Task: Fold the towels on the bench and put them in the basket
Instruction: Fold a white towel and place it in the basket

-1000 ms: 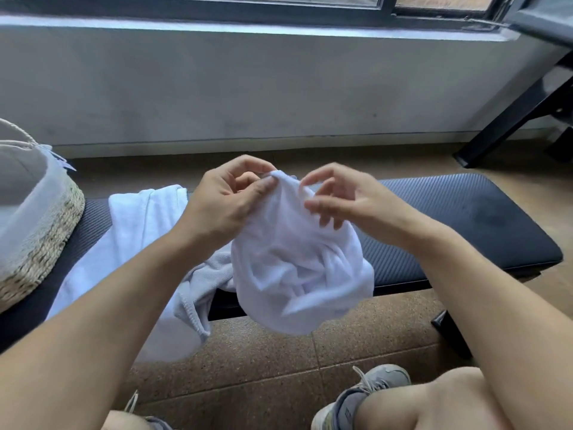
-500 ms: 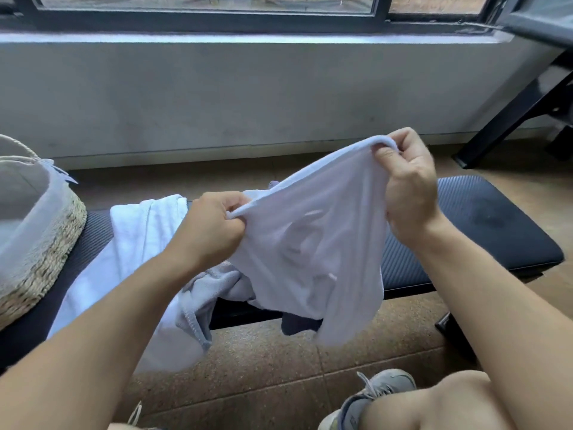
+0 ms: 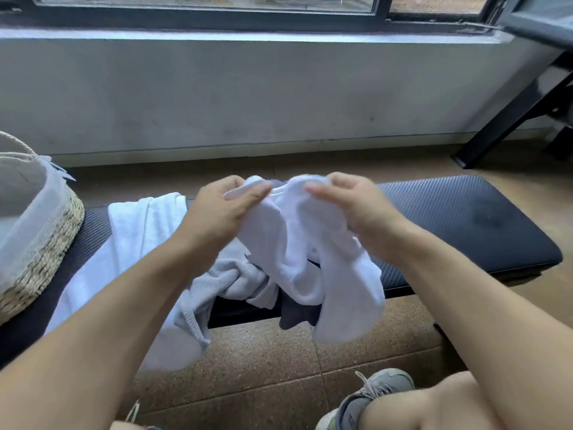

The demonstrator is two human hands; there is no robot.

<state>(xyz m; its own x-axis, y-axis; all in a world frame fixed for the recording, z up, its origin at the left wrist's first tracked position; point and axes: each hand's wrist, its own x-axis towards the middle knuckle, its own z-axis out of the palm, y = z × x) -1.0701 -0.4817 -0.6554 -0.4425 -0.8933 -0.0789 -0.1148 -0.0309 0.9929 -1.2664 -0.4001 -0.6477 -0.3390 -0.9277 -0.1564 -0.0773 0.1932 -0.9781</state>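
A white towel (image 3: 313,262) hangs bunched in front of me over the black padded bench (image 3: 459,221). My left hand (image 3: 223,212) grips its top edge on the left, and my right hand (image 3: 356,206) grips the same edge close beside it. The towel's lower part droops past the bench's near edge. More pale towels (image 3: 136,243) lie heaped on the bench under my left forearm, one trailing down toward the floor. The woven basket (image 3: 46,249) with a white cloth liner stands on the bench's left end.
A grey wall and window sill run behind the bench. A black metal frame (image 3: 511,113) slants at the right. The floor is brown tile. My knee and a grey sneaker (image 3: 366,398) are at the bottom right.
My hands had drawn apart and stretched the towel's edge wide, right hand raised. Now they have come back together and the towel hangs bunched between them.
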